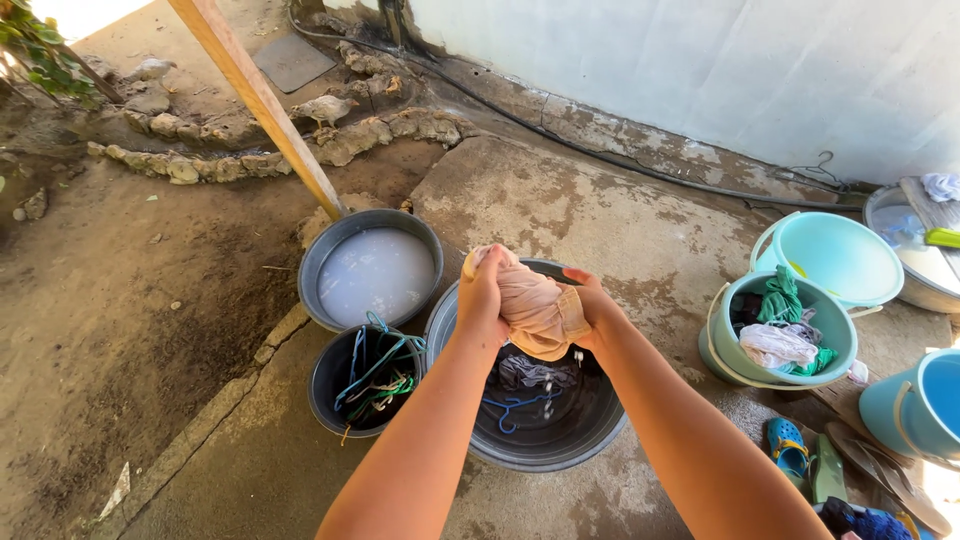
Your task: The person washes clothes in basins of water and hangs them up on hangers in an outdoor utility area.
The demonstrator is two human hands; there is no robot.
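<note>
Both forearms reach out, left hand (481, 297) and right hand (597, 312) gripping the peach cloth (535, 305) tight over the dark basin (590, 440) — best twisted in opposite directions.

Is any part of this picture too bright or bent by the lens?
Head view: the top left corner is washed out by sun; the white wall is bright but readable; the wooden pole and the edges lean as with a wide lens; both hands and the peach cloth are sharp.

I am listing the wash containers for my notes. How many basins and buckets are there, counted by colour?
Grey or dark basins: 4
Teal buckets: 2
Blue buckets: 1
Total: 7
</note>
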